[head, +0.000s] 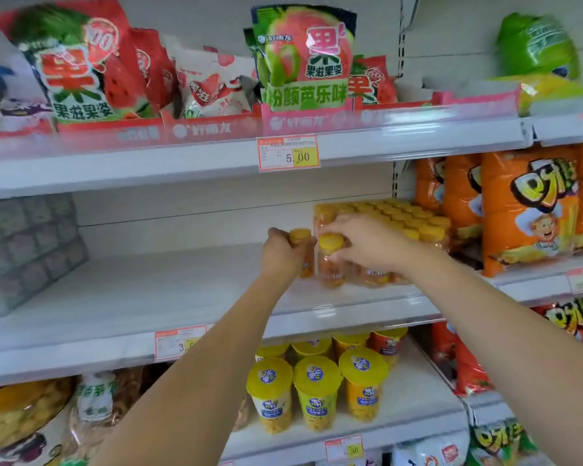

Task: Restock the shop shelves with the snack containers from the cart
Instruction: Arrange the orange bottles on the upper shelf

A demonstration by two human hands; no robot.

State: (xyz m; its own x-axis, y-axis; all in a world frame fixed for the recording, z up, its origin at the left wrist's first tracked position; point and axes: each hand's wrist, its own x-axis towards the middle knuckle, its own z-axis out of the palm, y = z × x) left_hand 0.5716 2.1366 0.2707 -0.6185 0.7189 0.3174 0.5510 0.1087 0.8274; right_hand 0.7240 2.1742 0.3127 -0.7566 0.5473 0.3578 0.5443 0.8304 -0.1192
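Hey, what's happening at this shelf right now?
A person is stocking the middle shelf with small yellow-lidded snack jars. The left hand grips the first jar. The right hand holds the second jar around its lid. Both jars sit at the left edge of a block of jars of the same kind, already standing on that shelf beside orange snack bags.

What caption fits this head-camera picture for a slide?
Restocking: left hand and right hand each hold a small clear yellow-capped snack jar beside the stocked jars on a white shelf.
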